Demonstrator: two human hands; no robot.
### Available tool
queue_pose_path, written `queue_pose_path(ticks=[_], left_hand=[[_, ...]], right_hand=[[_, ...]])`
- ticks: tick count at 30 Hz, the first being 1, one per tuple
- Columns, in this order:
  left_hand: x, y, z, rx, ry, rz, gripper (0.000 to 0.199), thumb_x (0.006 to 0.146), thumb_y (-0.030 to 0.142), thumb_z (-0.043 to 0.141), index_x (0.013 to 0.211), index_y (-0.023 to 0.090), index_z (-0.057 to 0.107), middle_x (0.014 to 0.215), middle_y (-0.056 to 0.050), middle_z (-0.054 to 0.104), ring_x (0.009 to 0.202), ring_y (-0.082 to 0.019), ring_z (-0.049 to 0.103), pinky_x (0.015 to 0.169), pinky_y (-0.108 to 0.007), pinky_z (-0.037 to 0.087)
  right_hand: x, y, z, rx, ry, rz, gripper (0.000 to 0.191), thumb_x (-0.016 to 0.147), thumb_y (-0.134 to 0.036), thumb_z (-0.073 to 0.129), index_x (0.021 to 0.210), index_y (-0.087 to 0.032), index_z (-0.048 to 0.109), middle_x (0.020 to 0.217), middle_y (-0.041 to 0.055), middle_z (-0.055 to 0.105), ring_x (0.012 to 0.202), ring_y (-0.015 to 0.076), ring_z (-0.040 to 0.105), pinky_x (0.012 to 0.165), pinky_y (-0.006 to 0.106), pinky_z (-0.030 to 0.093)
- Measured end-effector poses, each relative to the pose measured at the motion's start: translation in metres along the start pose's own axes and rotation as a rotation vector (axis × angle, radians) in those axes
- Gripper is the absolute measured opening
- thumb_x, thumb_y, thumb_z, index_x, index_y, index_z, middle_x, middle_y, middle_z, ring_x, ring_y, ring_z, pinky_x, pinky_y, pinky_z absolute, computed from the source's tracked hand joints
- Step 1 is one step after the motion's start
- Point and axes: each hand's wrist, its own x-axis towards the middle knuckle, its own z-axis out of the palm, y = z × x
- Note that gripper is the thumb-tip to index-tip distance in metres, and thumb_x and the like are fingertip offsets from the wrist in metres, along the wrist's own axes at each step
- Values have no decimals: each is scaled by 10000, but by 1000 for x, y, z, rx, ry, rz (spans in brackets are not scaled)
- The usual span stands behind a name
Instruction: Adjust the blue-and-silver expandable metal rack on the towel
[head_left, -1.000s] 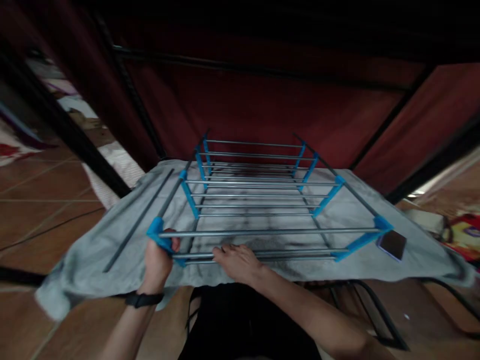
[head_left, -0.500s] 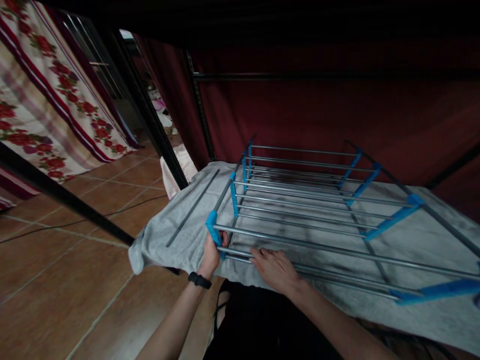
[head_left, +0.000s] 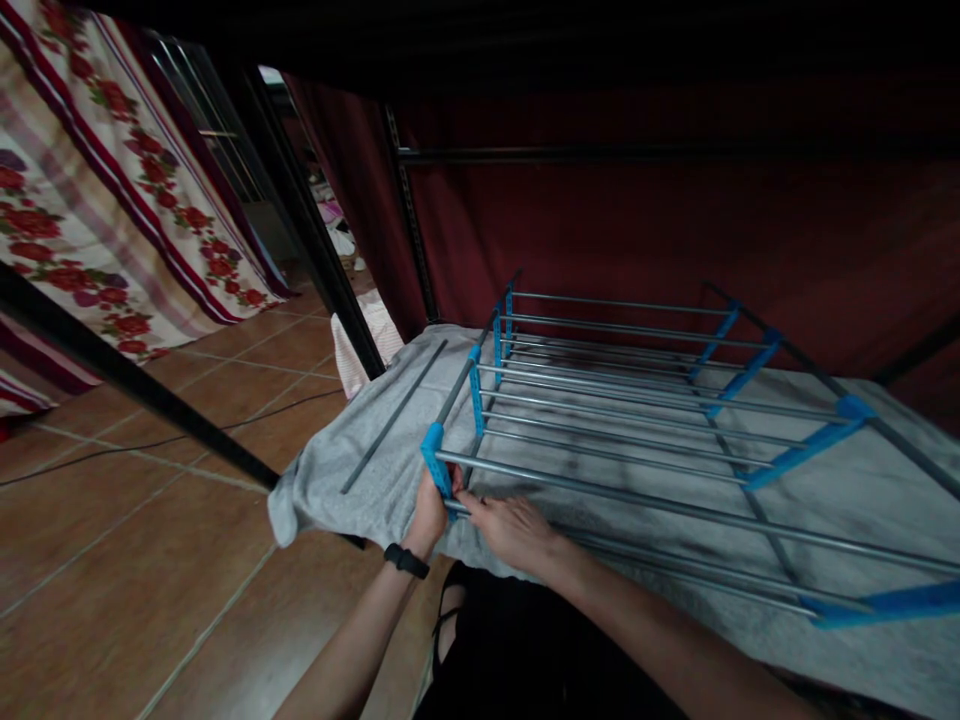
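Observation:
A rack of grey metal tubes [head_left: 637, 492] joined by blue plastic connectors lies on a grey cloth [head_left: 397, 460]. My left hand [head_left: 431, 505], with a black band on its wrist, is closed around the blue connector [head_left: 435, 460] at the rack's near left corner. Beside it, my right hand [head_left: 514, 530] is closed on the end of a lower front tube [head_left: 622, 560], its fingertips close against the connector. Part of both hands' fingers is hidden behind the connector and tube. One loose grey tube [head_left: 394, 418] rests on the cloth to the left.
Dark metal posts [head_left: 322, 230] and a crossbar frame the surface, with something dark overhead. A dark red curtain [head_left: 600, 220] hangs behind. To the left are a floral curtain [head_left: 127, 200], a tiled floor [head_left: 187, 560] and a black cable [head_left: 247, 420].
My right hand has slid left along the front tube, up to my left hand at the corner connector. The left hand keeps its hold. The view has shifted slightly.

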Motion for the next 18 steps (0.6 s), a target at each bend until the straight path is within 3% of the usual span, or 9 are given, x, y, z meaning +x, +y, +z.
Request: queue_pose_path(ticks=[6,10,13,16,18], left_hand=[[4,-5,-1,-19,-56,-12,407,825,487,409,528,211,450,529,-11,438,531,-140,390,522,-279,350],[6,-10,-3,-13,-72,-27,424,826,497,406,514,214,453,517,-9,440,524,-139,393,546,-287,384],[8,-15,-7,30,45,6,335,754,473,515,546,214,476,543,5,470,551,-143,413,573,-289,411],[9,-16,-10,61,181,45,247,685,430,599,605,217,504,599,16,513,590,-150,431,584,-287,419],[9,-14,-9,64,167,39,249,703,426,577,590,218,501,578,14,507,573,-151,427,567,-290,411]], right_hand=[[0,4,-9,81,-77,3,411,1002,-311,336,1395,-290,455,1098,89,717,987,237,685,805,326,490],[10,-2,-10,122,-95,29,408,942,-215,395,1333,-241,512,1164,106,680,1047,239,658,859,340,484],[21,-10,-7,141,-62,40,426,891,-170,434,1309,-172,516,1254,146,628,1078,253,643,877,354,492],[30,-16,-3,115,-41,88,385,959,-294,410,1301,-141,501,1096,155,701,971,280,686,815,379,516],[33,-17,-1,84,-47,79,361,992,-365,382,1252,-165,535,1010,138,729,922,277,701,785,369,519]])
